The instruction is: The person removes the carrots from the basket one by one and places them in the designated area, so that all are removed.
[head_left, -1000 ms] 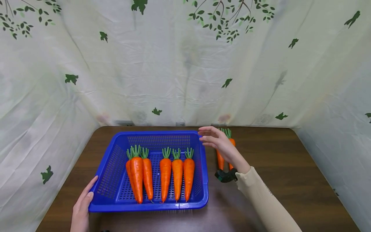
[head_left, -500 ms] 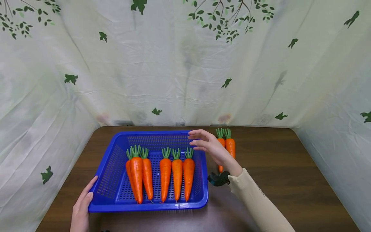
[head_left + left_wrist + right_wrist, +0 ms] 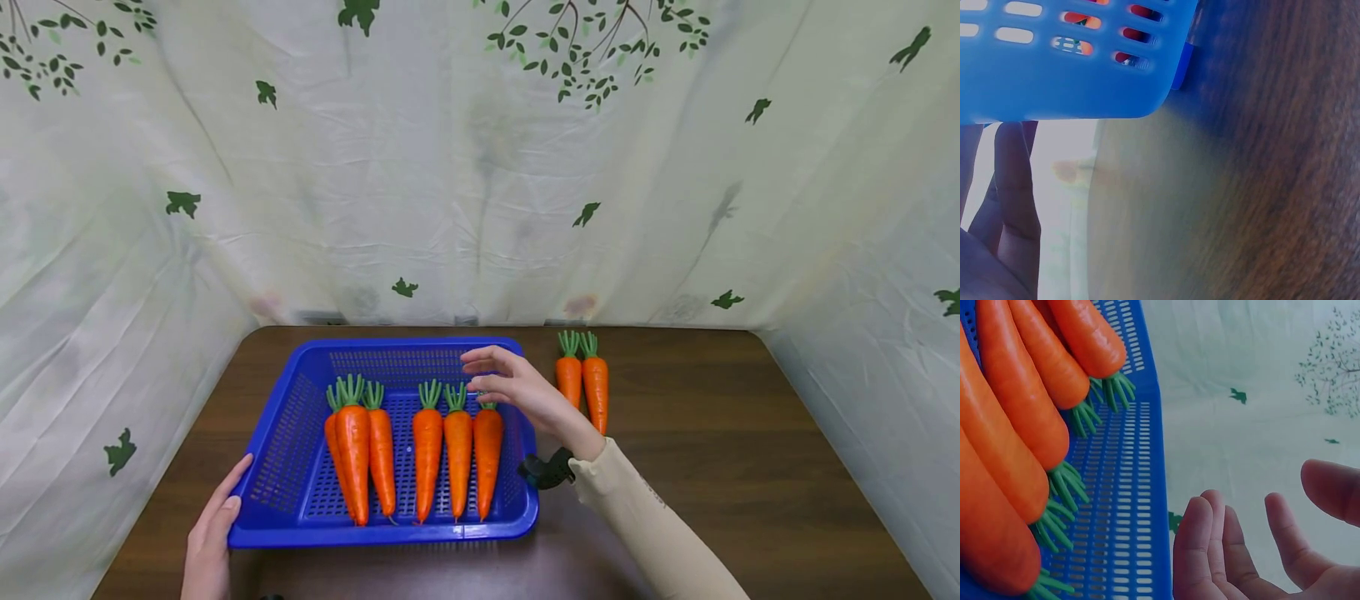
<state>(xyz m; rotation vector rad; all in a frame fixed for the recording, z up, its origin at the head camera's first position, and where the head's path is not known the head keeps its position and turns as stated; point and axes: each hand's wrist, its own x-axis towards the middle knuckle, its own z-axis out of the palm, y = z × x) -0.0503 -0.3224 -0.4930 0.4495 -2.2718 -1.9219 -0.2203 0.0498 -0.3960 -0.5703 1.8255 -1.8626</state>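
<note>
A blue plastic basket (image 3: pixel 288 536) lies on the table in the head view. Inside are two groups of carrots, a left group (image 3: pixel 358 467) and a right group (image 3: pixel 458 462), green tops toward the back. My left hand (image 3: pixel 213 533) rests against the basket's left side near its front corner, fingers mostly straight; the basket hides their tips in the left wrist view. Above the basket's right part hovers my right hand (image 3: pixel 517 387), its fingers loosely bent and holding nothing. It hides part of the rightmost carrot's top. Thumb and fingers are spread apart in the right wrist view.
Two more carrots (image 3: pixel 596 383) lie on the dark wooden table (image 3: pixel 712 467), right of the basket and behind my right forearm. A pale leaf-patterned curtain (image 3: pixel 450 208) encloses the back and sides. A black wrist device (image 3: pixel 546 469) sits at my right cuff.
My right hand has moved left, from beside the two carrots outside the basket to over the basket's right part, uncovering those carrots. My left hand and the basket have stayed in place.
</note>
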